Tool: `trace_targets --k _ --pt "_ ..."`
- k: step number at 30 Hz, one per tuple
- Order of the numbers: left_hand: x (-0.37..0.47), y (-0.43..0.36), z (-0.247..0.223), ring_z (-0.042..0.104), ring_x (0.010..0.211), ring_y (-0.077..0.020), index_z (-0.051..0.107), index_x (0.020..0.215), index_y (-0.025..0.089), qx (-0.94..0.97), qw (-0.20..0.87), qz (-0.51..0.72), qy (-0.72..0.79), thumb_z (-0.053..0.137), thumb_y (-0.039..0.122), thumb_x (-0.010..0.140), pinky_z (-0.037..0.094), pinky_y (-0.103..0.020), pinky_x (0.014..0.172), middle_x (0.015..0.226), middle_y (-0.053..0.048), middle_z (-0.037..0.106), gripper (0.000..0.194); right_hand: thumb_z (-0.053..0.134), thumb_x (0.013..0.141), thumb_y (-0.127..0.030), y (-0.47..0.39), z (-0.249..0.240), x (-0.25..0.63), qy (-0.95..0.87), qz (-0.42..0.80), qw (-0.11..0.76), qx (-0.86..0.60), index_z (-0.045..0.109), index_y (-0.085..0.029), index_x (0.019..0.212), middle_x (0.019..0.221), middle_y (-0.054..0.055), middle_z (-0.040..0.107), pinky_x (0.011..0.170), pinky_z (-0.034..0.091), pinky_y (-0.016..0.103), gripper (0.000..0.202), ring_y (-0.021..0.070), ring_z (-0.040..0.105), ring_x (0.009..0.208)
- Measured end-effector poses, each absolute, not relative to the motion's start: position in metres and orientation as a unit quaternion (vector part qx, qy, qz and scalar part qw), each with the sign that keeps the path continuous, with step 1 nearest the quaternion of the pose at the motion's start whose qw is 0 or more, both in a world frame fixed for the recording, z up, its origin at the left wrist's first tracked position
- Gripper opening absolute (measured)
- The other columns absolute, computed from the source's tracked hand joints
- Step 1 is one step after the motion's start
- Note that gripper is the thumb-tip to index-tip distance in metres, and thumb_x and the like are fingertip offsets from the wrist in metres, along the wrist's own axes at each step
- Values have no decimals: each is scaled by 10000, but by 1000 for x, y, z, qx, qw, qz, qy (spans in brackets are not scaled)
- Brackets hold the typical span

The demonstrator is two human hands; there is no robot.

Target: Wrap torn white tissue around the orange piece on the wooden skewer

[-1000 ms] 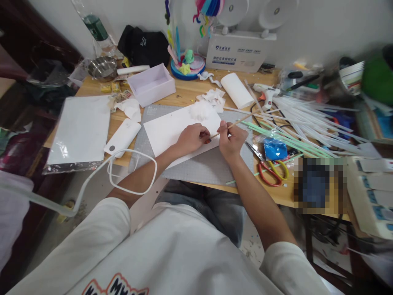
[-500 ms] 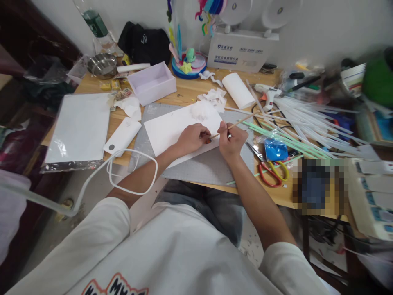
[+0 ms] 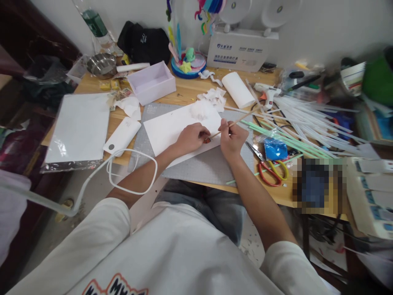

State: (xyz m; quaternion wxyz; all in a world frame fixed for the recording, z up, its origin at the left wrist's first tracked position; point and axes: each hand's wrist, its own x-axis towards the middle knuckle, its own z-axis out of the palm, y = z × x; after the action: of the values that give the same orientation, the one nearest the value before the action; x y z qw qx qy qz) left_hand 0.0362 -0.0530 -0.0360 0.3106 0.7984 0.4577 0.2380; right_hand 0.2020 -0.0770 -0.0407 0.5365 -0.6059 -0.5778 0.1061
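My right hand (image 3: 233, 139) is closed round a thin wooden stick (image 3: 241, 119), which slants down to the left. The stick's lower tip meets a small orange-brown piece (image 3: 207, 140) at the fingertips of my left hand (image 3: 192, 137). My left fingers are bent and pinched on that piece; its kind is too small to make out. Both hands are over a white sheet (image 3: 172, 129) that lies on a grey cutting mat (image 3: 211, 170). A tuft of white fluff (image 3: 199, 110) rests on the sheet, just beyond my left hand.
Red-handled scissors (image 3: 268, 172) and a blue packet (image 3: 275, 148) lie right of the mat. Behind them are a glue gun (image 3: 270, 96) and many white sticks (image 3: 316, 119). A lilac box (image 3: 153, 84) and a paper roll (image 3: 238, 90) stand at the back. A white cable (image 3: 135, 192) loops over my left forearm.
My right hand has shifted slightly, and more of the stick shows between it and the small piece. The orange-brown piece is a little more visible. My left hand has barely moved.
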Motion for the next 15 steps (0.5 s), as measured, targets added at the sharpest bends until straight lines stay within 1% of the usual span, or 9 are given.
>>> trace_targets --k 3,5,8,10,12,15 --pt "36 -54 -38 680 870 -173 791 951 189 800 310 234 457 588 101 871 517 -311 844 947 -51 742 235 452 959 -663 -76 -44 204 -509 115 593 -613 603 -206 599 475 -46 453 553 309 292 601 88 427 473" --pt "35 -54 -36 670 839 -164 784 952 185 796 319 234 457 579 88 862 514 -303 827 954 -51 746 244 454 951 -678 -75 -44 205 -475 120 616 -617 608 -205 600 476 -43 461 551 318 291 609 93 449 480" --pt "35 -48 -28 642 779 -157 772 999 174 783 330 244 468 597 117 863 506 -299 796 935 -50 748 229 421 952 -696 -74 -43 206 -450 124 625 -626 598 -204 595 495 -36 471 557 345 286 633 97 474 501" --pt "37 -37 -18 629 781 -167 762 1035 177 785 309 252 475 627 157 868 501 -312 808 903 -44 735 216 394 957 -702 -73 -41 207 -440 125 629 -629 585 -206 599 514 -32 476 563 362 282 641 99 486 518" --pt "43 -18 -7 629 837 -190 755 1052 188 801 258 254 476 639 185 881 494 -335 859 908 -49 719 207 382 961 -701 -73 -40 207 -434 127 633 -628 578 -208 603 526 -30 479 566 371 280 640 101 492 530" --pt "57 14 5 614 1040 -255 749 1074 199 828 158 228 486 624 199 917 468 -385 950 1037 -90 701 201 410 951 -702 -73 -40 207 -429 130 639 -624 580 -209 594 514 -34 476 564 371 281 632 100 487 522"
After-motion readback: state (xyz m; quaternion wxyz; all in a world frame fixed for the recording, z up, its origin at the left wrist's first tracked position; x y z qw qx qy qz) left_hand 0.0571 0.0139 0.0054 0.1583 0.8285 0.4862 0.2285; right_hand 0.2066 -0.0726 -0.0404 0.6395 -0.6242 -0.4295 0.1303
